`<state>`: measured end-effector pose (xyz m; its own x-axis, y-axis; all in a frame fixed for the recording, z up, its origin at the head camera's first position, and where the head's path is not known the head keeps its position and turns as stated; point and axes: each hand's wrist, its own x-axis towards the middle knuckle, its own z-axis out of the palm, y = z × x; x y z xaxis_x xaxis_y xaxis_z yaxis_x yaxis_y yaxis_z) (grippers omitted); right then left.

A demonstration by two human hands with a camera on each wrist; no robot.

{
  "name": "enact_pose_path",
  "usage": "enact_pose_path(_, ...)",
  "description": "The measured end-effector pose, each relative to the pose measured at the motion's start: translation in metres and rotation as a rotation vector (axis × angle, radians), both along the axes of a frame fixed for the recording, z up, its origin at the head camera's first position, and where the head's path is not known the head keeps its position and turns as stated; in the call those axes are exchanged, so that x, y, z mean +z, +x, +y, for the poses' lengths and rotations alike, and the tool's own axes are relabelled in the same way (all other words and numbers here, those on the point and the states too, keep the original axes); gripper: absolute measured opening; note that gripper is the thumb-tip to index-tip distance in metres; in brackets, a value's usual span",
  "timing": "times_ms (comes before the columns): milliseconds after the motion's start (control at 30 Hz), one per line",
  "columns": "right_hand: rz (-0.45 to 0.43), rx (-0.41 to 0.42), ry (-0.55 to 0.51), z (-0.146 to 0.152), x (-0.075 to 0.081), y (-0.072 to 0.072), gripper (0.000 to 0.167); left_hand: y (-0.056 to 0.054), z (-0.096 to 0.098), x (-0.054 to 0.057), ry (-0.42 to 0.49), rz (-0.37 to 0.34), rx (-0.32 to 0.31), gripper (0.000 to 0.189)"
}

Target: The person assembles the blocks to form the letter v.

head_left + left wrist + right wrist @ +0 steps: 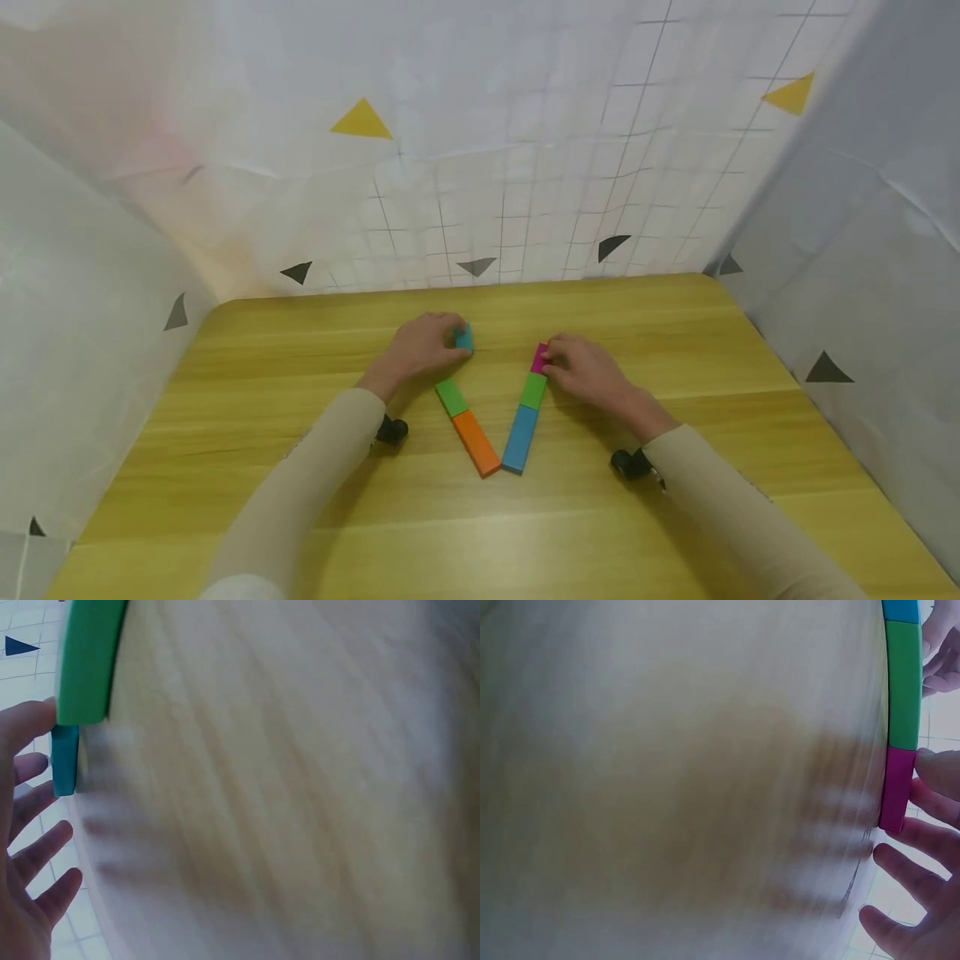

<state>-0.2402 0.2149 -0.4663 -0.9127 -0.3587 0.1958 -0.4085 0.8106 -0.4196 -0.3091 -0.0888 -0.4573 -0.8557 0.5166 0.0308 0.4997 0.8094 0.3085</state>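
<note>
My left hand (423,343) pinches a light blue block (465,337) between thumb and fingertips, above the left row and apart from it in the head view. That row is a green block (452,397) joined end to end with a longer orange block (477,443). My right hand (588,368) has thumb and fingers at the two ends of a magenta block (898,787), gripping it. The magenta block touches a green block (533,390), which meets a longer blue block (520,440). Both rows come together at their near ends in a V.
The blocks lie on a wood-grain table (480,542). White sheeting (480,192) with grid lines and dark and yellow triangles stands behind it, and more sheeting hangs at both sides. A dark wrist-worn device (392,431) sits by each sleeve.
</note>
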Motion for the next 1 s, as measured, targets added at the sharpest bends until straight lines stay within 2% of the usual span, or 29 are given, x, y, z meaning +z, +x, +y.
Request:
enact_pose_path(333,-0.008,-0.013,0.011,-0.002,0.001,0.001,0.016,0.000,0.003,0.000,-0.006,0.038,0.010,0.044)
enact_pose_path(667,-0.018,-0.016,0.009,0.000,0.000,0.001,0.016,0.005,0.005,0.003,-0.016,0.068,0.026,0.042)
enact_pose_path(1000,-0.014,-0.009,-0.005,-0.001,0.003,0.002,0.016,0.015,-0.009,0.014,0.009,0.064,0.077,0.041)
